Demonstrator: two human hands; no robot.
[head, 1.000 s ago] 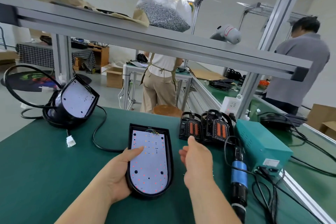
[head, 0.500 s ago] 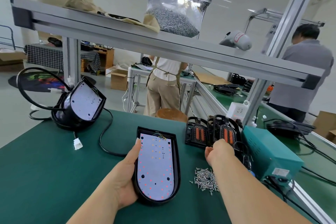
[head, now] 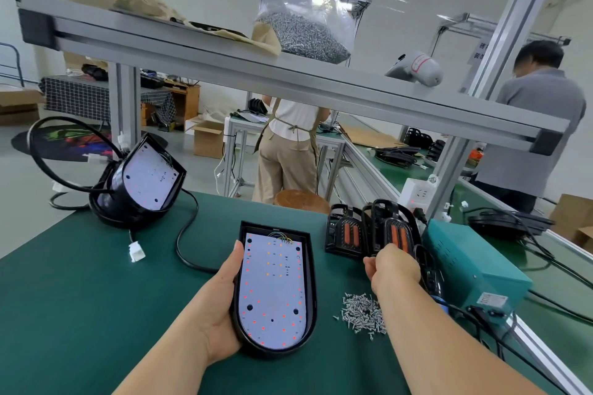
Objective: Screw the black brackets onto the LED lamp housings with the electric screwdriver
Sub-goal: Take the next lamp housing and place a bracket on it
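far out past the left hand, a second lamp unit (head: 141, 183) leans on its coiled cable, its white plug (head: 136, 252) loose on the green table (head: 80, 298). the left hand (head: 221, 301) grips the led lamp housing (head: 276, 289) by its left edge, thumb along the rim, led board facing up. between the two hands, nearer the right forearm, sits a loose heap of screws (head: 362, 314). the right hand (head: 394, 269) is out at the black brackets (head: 372, 231) standing just beyond it, fingers curled at the nearer one, though i can't tell if it has a hold. behind the right forearm, mostly hidden, is what looks like the electric screwdriver (head: 433, 280), beside a teal box (head: 471, 266). risks, as i judge them: the brackets stand close together, so pulling one could tip its neighbour. the forearm hangs right over the screws, and a low drag back could scatter them. the bare board could get scraped if a bracket lands on it carelessly.
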